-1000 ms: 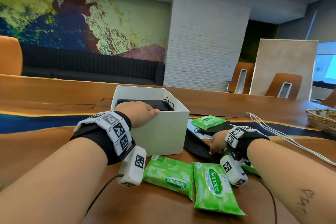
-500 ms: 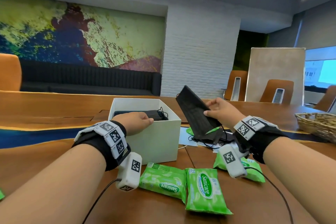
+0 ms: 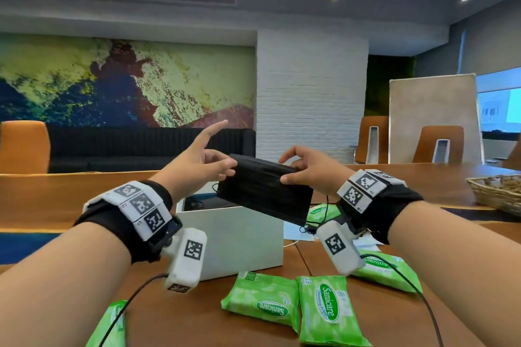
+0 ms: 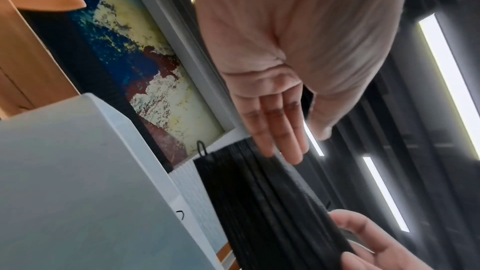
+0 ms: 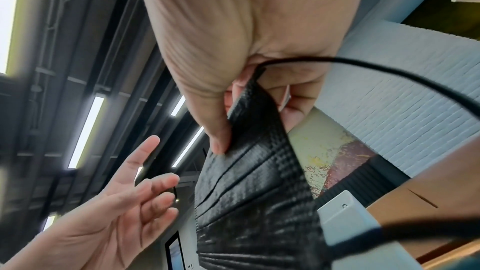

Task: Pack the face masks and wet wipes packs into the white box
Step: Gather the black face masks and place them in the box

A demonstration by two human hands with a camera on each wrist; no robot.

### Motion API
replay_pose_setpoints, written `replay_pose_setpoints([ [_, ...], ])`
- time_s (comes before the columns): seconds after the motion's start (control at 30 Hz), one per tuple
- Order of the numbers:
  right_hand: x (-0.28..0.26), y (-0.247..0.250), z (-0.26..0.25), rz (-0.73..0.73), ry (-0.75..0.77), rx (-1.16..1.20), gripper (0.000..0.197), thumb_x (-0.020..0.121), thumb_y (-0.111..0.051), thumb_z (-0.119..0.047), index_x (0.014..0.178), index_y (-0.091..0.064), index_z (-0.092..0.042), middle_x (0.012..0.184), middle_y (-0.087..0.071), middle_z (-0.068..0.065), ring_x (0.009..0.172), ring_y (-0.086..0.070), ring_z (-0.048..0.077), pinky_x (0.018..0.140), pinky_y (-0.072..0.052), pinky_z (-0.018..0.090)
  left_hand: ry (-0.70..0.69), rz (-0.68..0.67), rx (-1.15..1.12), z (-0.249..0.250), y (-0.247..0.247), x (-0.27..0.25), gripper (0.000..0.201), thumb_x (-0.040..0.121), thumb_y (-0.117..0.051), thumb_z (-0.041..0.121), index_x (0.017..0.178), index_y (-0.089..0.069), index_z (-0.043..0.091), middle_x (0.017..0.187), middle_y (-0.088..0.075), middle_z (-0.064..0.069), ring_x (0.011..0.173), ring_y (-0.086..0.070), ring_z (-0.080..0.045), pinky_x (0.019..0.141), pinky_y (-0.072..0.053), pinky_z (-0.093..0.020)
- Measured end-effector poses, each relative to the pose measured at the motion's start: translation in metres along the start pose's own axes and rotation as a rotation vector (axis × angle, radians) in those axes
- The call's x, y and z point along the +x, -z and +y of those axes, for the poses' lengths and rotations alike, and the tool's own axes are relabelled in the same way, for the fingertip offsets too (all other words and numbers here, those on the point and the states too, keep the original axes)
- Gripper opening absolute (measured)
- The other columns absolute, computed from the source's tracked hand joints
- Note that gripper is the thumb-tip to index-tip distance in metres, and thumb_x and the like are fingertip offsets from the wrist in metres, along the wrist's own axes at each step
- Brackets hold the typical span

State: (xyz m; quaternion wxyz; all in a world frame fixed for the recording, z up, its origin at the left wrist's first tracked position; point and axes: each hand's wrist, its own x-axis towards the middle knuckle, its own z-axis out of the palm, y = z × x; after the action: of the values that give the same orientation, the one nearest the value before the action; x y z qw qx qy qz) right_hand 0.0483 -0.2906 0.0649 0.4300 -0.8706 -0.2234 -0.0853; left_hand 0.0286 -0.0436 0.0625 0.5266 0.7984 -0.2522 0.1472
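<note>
A black pleated face mask hangs in the air above the open white box. My right hand pinches its upper right edge between thumb and fingers, and an ear loop dangles below. My left hand is open, with its straight fingers at the mask's left end. The right wrist view shows the thumb pressed on the mask and the spread left hand beside it. Dark masks lie inside the box. Green wet wipes packs lie on the table in front.
Another green pack lies at the near left and one behind the mask. Papers and cords sit right of the box. A wicker basket stands at the far right of the wooden table.
My right hand lifted a black mask from the table right of the box up over the box. My left hand left the box rim and rose to the mask's left end.
</note>
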Motion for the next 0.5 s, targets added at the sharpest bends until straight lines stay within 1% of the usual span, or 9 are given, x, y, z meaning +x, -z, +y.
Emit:
replay_pose_setpoints([
  [0.1,0.007,-0.008,-0.004,0.033,0.026,0.022,0.027,0.081,-0.072,-0.011,0.092,-0.054,-0.027,0.096,-0.064,0.019,0.084,-0.063,0.024,0.088,-0.053,0.041,-0.047,-0.001,-0.033,0.010,0.001,-0.002,0.040,0.093,-0.051,-0.005,0.114,-0.051,0.029,0.098,-0.062,-0.013,0.074,-0.068,-0.014,0.069,-0.057,-0.023],
  [0.13,0.009,-0.011,-0.005,0.032,0.034,0.044,0.026,0.082,-0.070,-0.008,0.092,-0.053,-0.025,0.092,-0.065,0.017,0.079,-0.063,0.022,0.082,-0.054,0.036,-0.048,-0.015,0.015,0.012,0.002,-0.002,0.034,0.093,-0.050,-0.006,0.107,-0.055,0.024,0.099,-0.061,-0.012,0.074,-0.068,-0.013,0.068,-0.057,-0.022],
  [0.2,0.011,-0.015,-0.008,0.004,0.050,0.069,0.025,0.084,-0.068,-0.006,0.094,-0.052,-0.022,0.086,-0.065,0.010,0.073,-0.064,0.017,0.074,-0.055,0.029,-0.058,-0.029,0.134,0.011,0.004,-0.001,0.025,0.092,-0.055,0.000,0.099,-0.059,0.023,0.101,-0.063,-0.007,0.085,-0.066,-0.014,0.075,-0.056,-0.023],
  [0.3,0.014,-0.019,-0.011,-0.030,0.084,0.054,0.024,0.083,-0.068,-0.007,0.094,-0.055,-0.024,0.087,-0.064,0.007,0.078,-0.062,0.018,0.087,-0.053,0.038,-0.098,0.081,0.335,0.006,0.014,0.000,0.029,0.090,-0.063,0.016,0.107,-0.055,0.038,0.122,-0.051,0.005,0.110,-0.054,-0.009,0.093,-0.044,-0.022],
  [0.37,0.015,-0.020,-0.013,-0.048,0.105,0.059,0.024,0.082,-0.069,-0.007,0.093,-0.058,-0.025,0.084,-0.064,0.003,0.083,-0.062,0.018,0.095,-0.050,0.045,-0.033,0.075,0.315,0.002,0.020,0.000,0.044,0.090,-0.064,0.022,0.119,-0.044,0.048,0.141,-0.035,0.004,0.130,-0.039,-0.014,0.107,-0.033,-0.032],
  [0.4,0.015,-0.020,-0.013,-0.062,0.111,0.061,0.025,0.082,-0.070,-0.006,0.093,-0.059,-0.025,0.084,-0.064,0.003,0.086,-0.062,0.020,0.096,-0.049,0.046,0.015,0.036,0.274,0.000,0.022,-0.001,0.052,0.090,-0.064,0.023,0.124,-0.037,0.053,0.147,-0.030,0.002,0.135,-0.034,-0.018,0.110,-0.029,-0.036],
  [0.43,0.015,-0.019,-0.013,-0.076,0.116,0.060,0.025,0.082,-0.070,-0.007,0.093,-0.060,-0.026,0.086,-0.064,0.004,0.089,-0.063,0.024,0.097,-0.049,0.048,0.052,-0.005,0.230,-0.004,0.022,-0.002,0.060,0.091,-0.063,0.023,0.129,-0.031,0.056,0.148,-0.032,0.001,0.137,-0.034,-0.021,0.111,-0.027,-0.038],
  [0.47,0.015,-0.020,-0.013,-0.089,0.118,0.060,0.025,0.082,-0.070,-0.008,0.094,-0.060,-0.028,0.087,-0.065,0.005,0.092,-0.063,0.028,0.097,-0.048,0.048,0.065,-0.036,0.174,-0.007,0.022,-0.003,0.065,0.092,-0.062,0.021,0.134,-0.027,0.056,0.142,-0.041,0.000,0.133,-0.040,-0.021,0.110,-0.031,-0.038],
  [0.5,0.015,-0.019,-0.012,-0.096,0.120,0.062,0.026,0.081,-0.070,-0.008,0.093,-0.061,-0.029,0.088,-0.066,0.005,0.095,-0.063,0.030,0.097,-0.048,0.049,0.061,-0.051,0.108,-0.010,0.022,-0.003,0.069,0.092,-0.061,0.017,0.138,-0.025,0.055,0.131,-0.051,0.002,0.125,-0.050,-0.021,0.106,-0.039,-0.035],
])
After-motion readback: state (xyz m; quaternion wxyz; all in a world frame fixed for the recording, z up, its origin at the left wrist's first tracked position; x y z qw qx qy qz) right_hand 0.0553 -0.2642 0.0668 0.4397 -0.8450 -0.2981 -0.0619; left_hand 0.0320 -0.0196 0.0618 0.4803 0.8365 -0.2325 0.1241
